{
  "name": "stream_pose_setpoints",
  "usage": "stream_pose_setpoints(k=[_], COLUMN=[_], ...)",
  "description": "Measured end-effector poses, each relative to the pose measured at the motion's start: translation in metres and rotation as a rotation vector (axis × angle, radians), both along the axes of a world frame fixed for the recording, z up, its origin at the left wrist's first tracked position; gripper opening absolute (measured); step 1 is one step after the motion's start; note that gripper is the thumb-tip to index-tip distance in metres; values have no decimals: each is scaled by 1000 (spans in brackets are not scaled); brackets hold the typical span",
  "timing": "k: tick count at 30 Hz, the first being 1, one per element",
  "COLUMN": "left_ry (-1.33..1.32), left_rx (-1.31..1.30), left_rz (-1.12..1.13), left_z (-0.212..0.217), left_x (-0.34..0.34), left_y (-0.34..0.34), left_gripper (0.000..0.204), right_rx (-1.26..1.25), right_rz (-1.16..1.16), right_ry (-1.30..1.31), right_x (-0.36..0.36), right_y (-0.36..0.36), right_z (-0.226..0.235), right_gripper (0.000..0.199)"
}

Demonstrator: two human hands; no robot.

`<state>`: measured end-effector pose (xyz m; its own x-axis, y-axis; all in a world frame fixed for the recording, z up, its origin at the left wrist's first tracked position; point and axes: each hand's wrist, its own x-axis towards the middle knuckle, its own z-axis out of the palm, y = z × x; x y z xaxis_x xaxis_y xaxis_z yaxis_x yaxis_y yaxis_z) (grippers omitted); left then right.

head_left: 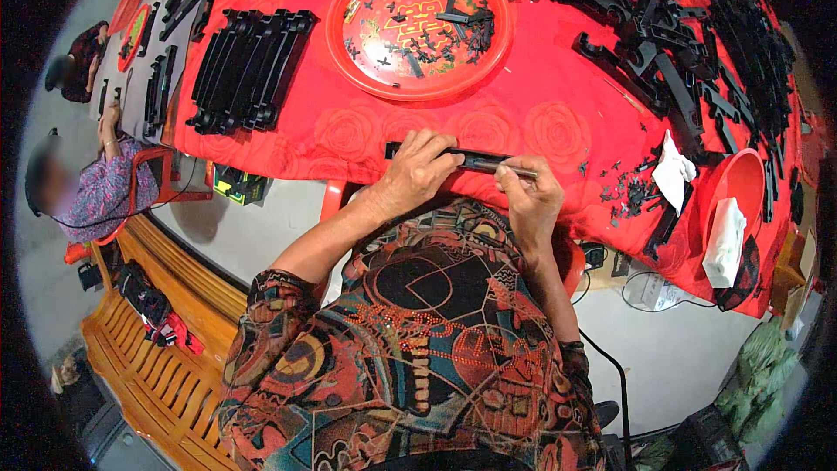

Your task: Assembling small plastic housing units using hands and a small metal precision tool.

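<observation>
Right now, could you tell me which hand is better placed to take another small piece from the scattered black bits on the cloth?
Probably the right hand: the scattered black bits lie just to its right, while the left hand grips the long black plastic strip.

black strip: its middle lies under the left hand; only the two ends show.
right hand: the grip closes over the strip's right end; whether a thin tool sits between the fingers cannot be told.
red round tray: small black bits inside it, too tiny to tell their shape.
heap of black parts: runs out past the upper right rim, single pieces tangled beyond telling.
tabletop: far edge cut off at the top of the view.
seated person: at the left rim, blurred, partly cut off.
white cloths: what lies beneath them is covered.
</observation>
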<state>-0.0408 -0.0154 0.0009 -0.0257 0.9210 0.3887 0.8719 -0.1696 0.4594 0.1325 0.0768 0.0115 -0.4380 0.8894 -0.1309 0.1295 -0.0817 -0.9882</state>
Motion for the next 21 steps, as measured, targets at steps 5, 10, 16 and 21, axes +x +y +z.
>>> stream_pose_setpoints(k=[5, 10, 16, 21], left_ry=[-32, -36, -38, -9], left_rx=[-1, -6, -12, -21], left_rz=[1, 4, -12, -11], left_z=[-1, 0, -1, -3], left_x=[2, 3, 2, 2], left_y=[0, -1, 0, -1], left_gripper=[14, 14, 13, 14], right_rx=[8, -21, -53, -25], right_rz=[-29, -68, 22, 59], right_ry=[-28, 12, 17, 13], right_x=[1, 0, 3, 4], right_y=[-2, -4, 0, 0], right_z=[-5, -4, -5, -9], right_gripper=[9, 8, 8, 8])
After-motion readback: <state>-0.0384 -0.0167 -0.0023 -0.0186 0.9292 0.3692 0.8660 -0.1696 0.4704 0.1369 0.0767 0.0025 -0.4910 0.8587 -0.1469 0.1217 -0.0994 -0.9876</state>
